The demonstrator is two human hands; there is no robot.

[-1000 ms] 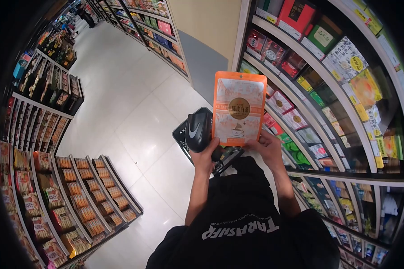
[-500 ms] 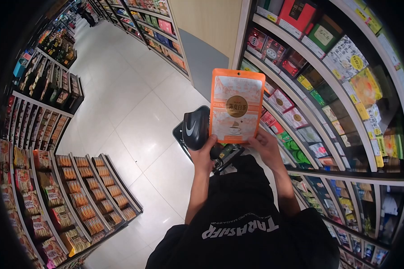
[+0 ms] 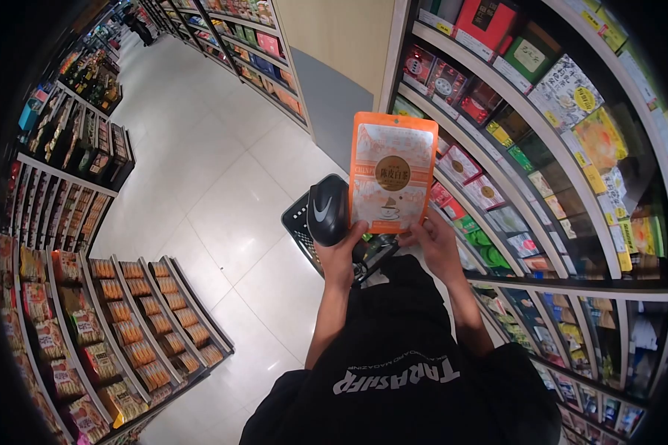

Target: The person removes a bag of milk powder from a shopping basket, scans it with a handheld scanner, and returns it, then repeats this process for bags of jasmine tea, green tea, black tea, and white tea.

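Fingers [image 3: 412,236] of right hand [image 3: 436,248] & left hand [image 3: 341,252] pinch orange pouch [image 3: 392,172] by bottom edge, upright at 12 o'clock; black shoe [image 3: 326,210] at 9; best kept steady, label facing viewer

Orange pouch [image 3: 392,173], centre of frame, held upright by both hands: brown round label with pale characters, too small to read; a short line of Latin letters at its left edge, beginning "CHEN", the rest unclear. A cup drawing sits below the label.

Black scanner [image 3: 327,211], just left of the pouch: white swoosh logo on its back.

Black shirt [image 3: 397,371], lower centre: white print, upside down in this view, reads "THRASHER"; a smaller line above it ends in "MAGAZINE".

Shelf packages [image 3: 571,96], upper right: printing not legible.
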